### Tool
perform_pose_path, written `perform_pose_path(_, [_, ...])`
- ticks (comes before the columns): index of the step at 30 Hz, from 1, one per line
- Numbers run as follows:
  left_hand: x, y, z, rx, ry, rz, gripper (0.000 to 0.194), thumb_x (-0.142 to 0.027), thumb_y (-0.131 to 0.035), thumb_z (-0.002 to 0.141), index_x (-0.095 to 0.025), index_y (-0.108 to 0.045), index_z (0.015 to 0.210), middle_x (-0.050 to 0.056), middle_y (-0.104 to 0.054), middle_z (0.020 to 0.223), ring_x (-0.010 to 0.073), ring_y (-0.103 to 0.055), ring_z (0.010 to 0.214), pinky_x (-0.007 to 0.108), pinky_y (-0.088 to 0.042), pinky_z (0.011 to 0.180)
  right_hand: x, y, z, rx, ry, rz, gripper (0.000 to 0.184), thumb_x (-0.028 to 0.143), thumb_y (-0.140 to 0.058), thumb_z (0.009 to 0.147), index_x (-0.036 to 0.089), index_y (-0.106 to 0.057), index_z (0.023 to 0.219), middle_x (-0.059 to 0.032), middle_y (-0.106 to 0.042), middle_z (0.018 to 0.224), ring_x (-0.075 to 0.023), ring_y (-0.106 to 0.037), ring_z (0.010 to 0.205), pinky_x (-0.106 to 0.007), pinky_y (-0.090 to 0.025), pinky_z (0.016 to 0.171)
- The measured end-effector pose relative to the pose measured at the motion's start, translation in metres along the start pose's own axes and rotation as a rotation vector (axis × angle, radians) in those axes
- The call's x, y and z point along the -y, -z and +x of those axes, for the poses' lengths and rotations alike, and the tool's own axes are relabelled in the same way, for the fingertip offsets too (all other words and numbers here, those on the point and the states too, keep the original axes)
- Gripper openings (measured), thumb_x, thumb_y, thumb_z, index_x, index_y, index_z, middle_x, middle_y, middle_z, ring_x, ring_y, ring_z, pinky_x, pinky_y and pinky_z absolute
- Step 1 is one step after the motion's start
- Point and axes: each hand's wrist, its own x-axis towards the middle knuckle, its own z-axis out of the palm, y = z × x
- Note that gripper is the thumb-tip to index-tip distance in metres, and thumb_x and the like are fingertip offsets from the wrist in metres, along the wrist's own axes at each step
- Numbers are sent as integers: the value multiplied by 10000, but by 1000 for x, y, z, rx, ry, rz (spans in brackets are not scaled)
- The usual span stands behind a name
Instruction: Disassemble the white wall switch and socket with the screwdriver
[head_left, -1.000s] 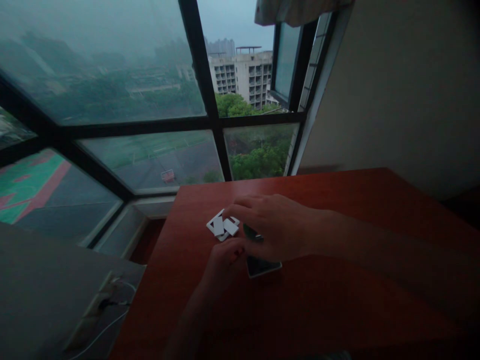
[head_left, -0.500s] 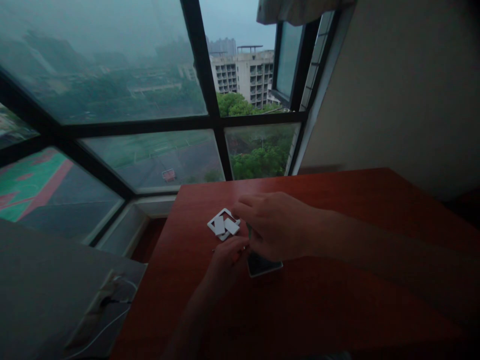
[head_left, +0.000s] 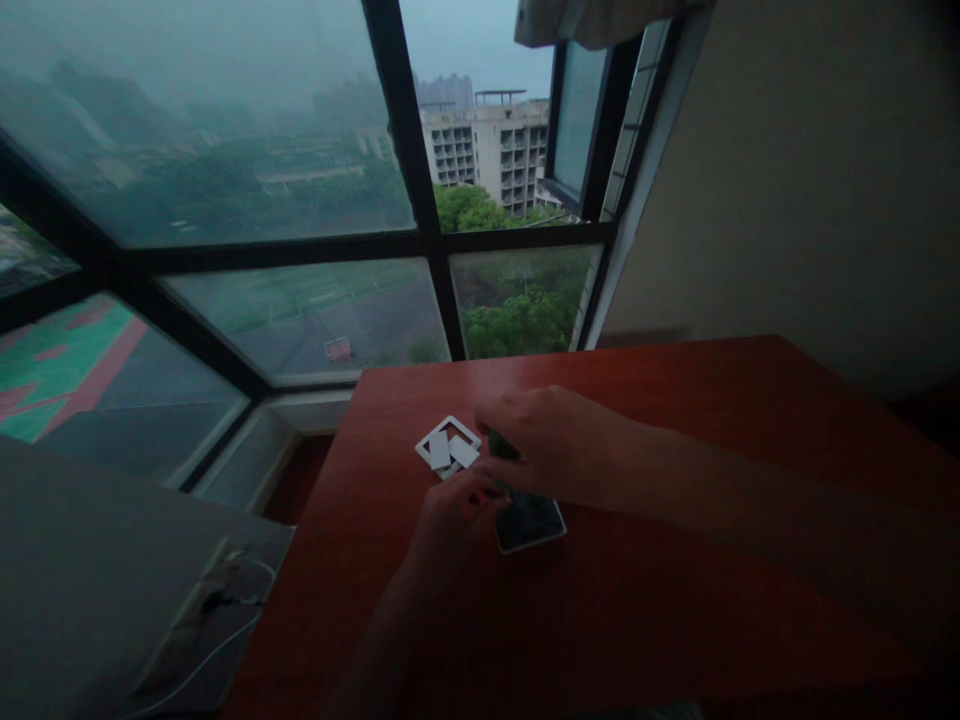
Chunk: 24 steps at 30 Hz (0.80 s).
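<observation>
Right hand point(head_left: 570, 445) has shifted, baring more of the dark panel point(head_left: 531, 525). On the worktop point(head_left: 637, 600), a nudge could skid that panel; left hand point(head_left: 446, 515) could bump the white frame point(head_left: 426, 447); the green object point(head_left: 501, 446), gripped by the right fingers, could slip if held loosely. Left grip: cannot tell. Counted: one worktop, two hands, one panel, one frame, one green object, two white pieces point(head_left: 439, 451).

There are two white pieces point(head_left: 439, 450), one frame point(head_left: 432, 434), one dark panel point(head_left: 531, 522)
</observation>
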Motion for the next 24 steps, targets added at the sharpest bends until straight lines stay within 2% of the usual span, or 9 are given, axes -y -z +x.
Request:
perform_pose_path(3, [5,1,0,64,-25,57,40,-194,-660,794,-185,-644,830,-12,-640,747,133,-582,664,217,-447,623,0,1,-2,19,34,58,118,256,-590,851,151,-589,904,-46,-669,841,-161,-580,701,-285,-287,557])
perform_pose_path(7, [8,7,2,291,-18,189,129,-165,-621,820,-215,-652,934,17,-650,943,156,-615,822,236,-462,719,-3,5,-11,-1,60,116,112,191,-569,829,143,-599,926,-53,-673,889,-157,-577,727,-279,-324,587])
perform_pose_path(11, [3,12,5,471,6,365,146,-174,-566,863,-227,-655,965,26,-640,956,166,-619,843,240,-458,724,-12,12,-27,-93,-18,197,117,180,-578,816,165,-606,928,-29,-671,868,-149,-586,745,-266,-370,629])
perform_pose_path(16, [-11,16,15,580,-34,546,146,-205,-512,916,-219,-655,940,35,-645,924,178,-622,823,252,-452,692,-25,14,-50,-207,-163,231,168,198,-618,796,211,-615,964,-1,-684,899,-142,-612,764,-253,-406,657])
perform_pose_path(24, [-35,13,31,735,-175,810,140,-87,-513,873,-164,-630,873,68,-664,894,220,-645,842,305,-489,711,-32,-2,-76,-165,-272,283,106,236,-604,823,224,-620,927,11,-668,848,-136,-591,722,-263,-401,630])
